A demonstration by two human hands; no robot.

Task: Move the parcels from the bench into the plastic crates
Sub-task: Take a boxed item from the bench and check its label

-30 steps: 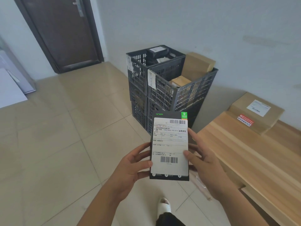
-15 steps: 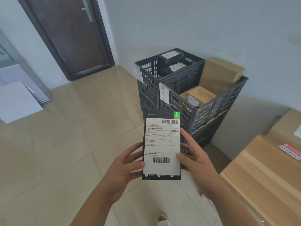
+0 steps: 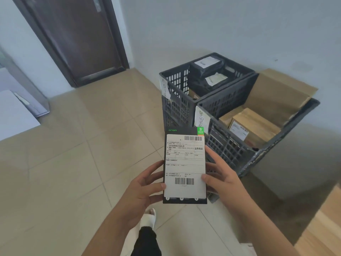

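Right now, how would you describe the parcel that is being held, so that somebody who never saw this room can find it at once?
Look at the dark plastic crates stacked against the grey wall. In front of them, over the tiled floor, both hands hold a flat black parcel upright, the left hand and right hand pinching its side edges. Unlike the brown cardboard boxes in the crates, it is thin, black, with a large white barcode label.
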